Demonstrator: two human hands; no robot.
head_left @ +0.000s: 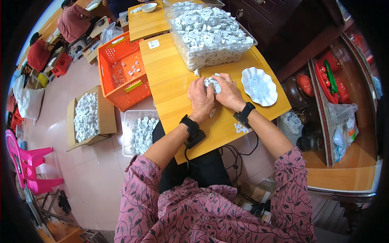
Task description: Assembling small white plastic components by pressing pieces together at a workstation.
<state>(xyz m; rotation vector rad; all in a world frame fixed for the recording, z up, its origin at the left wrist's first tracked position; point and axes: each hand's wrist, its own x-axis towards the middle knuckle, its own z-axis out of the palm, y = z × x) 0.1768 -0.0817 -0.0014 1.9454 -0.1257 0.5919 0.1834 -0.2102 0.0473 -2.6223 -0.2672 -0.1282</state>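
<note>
A small cluster of white parts (212,85) is held just above the wooden table (165,60), directly in front of the large clear bin. The cluster is gripped between the fingertips of the left hand (200,97) and the right hand (229,94); both hands are closed around it, and the exact finger contact is partly hidden. One loose white piece (197,72) is located near the bin's base.

The clear bin (193,60) is heaped above its rim with similar white parts. To the right of the hands, a white scalloped dish (272,97) is positioned, in which small translucent pieces (257,85) are contained. Small white pieces (242,128) are grouped at the near table edge.

Left of the table, an orange crate (125,94) is placed, its bottom thinly covered with scattered pieces. Nearer, a cardboard box (107,117) and a clear tub (127,139) are filled with white parts.
</note>
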